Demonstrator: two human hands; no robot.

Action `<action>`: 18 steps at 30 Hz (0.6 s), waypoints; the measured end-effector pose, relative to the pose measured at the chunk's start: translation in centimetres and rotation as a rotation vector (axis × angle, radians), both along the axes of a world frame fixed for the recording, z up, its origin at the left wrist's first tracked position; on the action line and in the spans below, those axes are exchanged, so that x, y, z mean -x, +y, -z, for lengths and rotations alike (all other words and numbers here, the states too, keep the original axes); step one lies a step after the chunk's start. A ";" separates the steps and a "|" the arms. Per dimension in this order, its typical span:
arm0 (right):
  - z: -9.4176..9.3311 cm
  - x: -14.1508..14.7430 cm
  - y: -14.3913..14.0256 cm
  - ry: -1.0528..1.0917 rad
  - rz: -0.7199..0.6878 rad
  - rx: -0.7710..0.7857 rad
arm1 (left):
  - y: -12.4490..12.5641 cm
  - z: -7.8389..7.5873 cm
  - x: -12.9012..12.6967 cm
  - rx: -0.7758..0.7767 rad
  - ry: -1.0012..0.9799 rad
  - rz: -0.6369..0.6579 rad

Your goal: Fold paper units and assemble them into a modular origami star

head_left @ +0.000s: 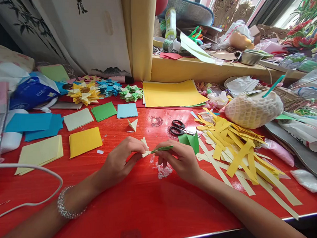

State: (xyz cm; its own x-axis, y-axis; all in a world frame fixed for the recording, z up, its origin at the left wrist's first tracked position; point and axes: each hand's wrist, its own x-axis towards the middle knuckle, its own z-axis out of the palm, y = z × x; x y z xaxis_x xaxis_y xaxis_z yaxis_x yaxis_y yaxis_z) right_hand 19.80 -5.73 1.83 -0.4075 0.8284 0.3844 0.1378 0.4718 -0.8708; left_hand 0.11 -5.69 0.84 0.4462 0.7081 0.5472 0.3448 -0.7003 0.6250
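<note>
With the left hand (pixel 120 159) pinching the cream folded piece (pixel 145 148) just above the red counter (pixel 145 202), the right hand's (pixel 181 161) grip (closed on the green strip (pixel 162 148)) should probably feed it in flat and slowly

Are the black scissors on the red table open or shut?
Shut: the scissors lie flat, handle loops side by side; blades look together.

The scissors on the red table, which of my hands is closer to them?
Right. Your right hand sits just below the scissors, holding a green paper strip. Your left hand is farther off to their lower left, pinching a cream folded paper piece.
</note>
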 end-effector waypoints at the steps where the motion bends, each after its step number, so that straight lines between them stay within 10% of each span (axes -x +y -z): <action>1: 0.1 0.0 0.0 0.035 -0.018 0.078 | 0.0 0.0 0.0 0.004 -0.003 0.002; 11: -0.3 0.1 0.5 0.155 -0.102 0.445 | 0.0 0.1 -0.1 0.075 -0.091 0.038; 18: 0.0 0.0 0.1 0.038 -0.028 0.165 | 0.0 0.0 -0.1 0.057 -0.074 0.065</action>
